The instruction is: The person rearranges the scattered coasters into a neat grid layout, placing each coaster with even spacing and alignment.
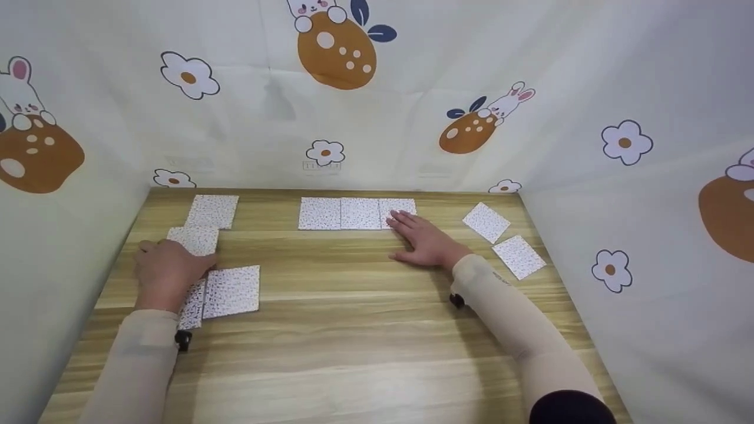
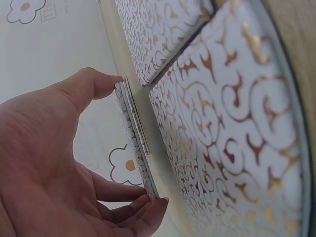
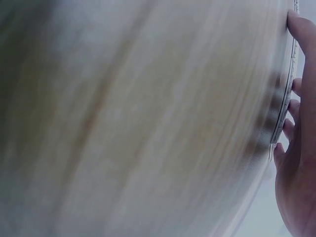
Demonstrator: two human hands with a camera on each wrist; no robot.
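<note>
My left hand [image 1: 168,268] grips a square white tile [image 1: 197,238] at the left of the table. In the left wrist view, thumb and fingertips hold opposite edges of this tile [image 2: 136,143], which is seen nearly edge-on. Close by lie two tiles with gold scrollwork, a large near one [image 2: 227,123] and another [image 2: 158,34] beside it. My right hand [image 1: 427,241], fingers spread, rests its fingertips on the right-hand tile [image 1: 406,205] of a row of three. The middle tile [image 1: 360,213] and left tile [image 1: 320,213] adjoin it in line.
Behind the held tile lies another tile [image 1: 213,211]; a tile [image 1: 232,291] and a partly hidden one [image 1: 191,309] sit in front. Two tilted tiles [image 1: 486,222] lie at the far right. Patterned cloth [image 1: 247,129] walls the wooden table [image 1: 353,341] at back and sides.
</note>
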